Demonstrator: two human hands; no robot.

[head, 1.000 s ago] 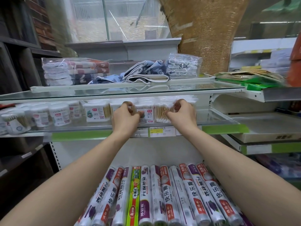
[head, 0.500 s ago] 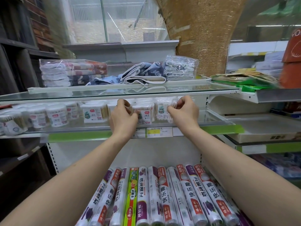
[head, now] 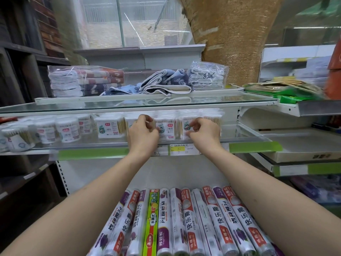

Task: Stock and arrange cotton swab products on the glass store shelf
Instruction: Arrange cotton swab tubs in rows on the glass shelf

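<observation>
On the clear glass shelf (head: 103, 143), square clear plastic cotton swab boxes (head: 108, 126) stand in a row. The left hand (head: 143, 133) curls its fingers round one box; the right hand (head: 203, 133) pinches another. Round swab tubs (head: 68, 129) sit left of them; glossy wrap rolls (head: 184, 222) lie below.

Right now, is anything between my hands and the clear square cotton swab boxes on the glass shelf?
Nothing visible: the left hand and right hand already reach the clear square cotton swab boxes on the glass shelf.
</observation>
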